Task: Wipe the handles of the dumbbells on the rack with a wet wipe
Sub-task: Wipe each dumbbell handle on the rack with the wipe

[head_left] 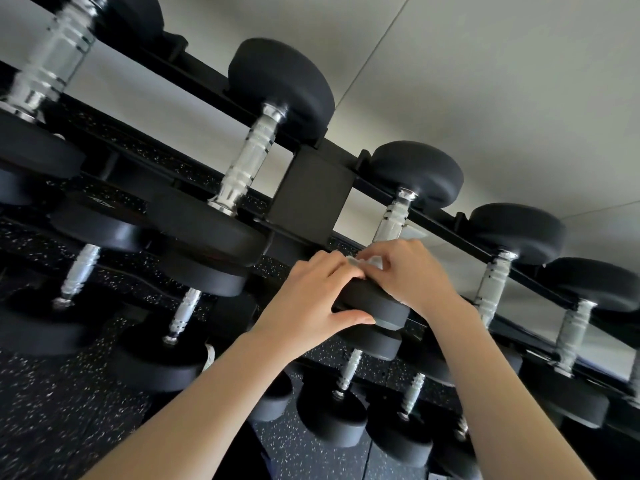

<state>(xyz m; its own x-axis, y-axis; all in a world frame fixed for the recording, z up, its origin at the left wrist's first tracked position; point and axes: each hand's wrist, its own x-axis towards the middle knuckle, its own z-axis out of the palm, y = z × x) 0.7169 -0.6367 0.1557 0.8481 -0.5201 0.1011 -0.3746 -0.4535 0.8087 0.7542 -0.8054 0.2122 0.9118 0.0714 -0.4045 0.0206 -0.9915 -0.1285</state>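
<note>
Dumbbells with black round rubber heads and ribbed chrome handles lie in rows across the black steel rack [310, 192]; no brand, weight mark or other writing can be read on them. Near the middle of the top tier, one dumbbell [417, 174] has both hands at its near head. The left hand [308, 299] curls around that head, thumb under its edge. The right hand [408, 271] pinches a crumpled white wet wipe [367, 262] by the handle's [393, 221] lower end.
</note>
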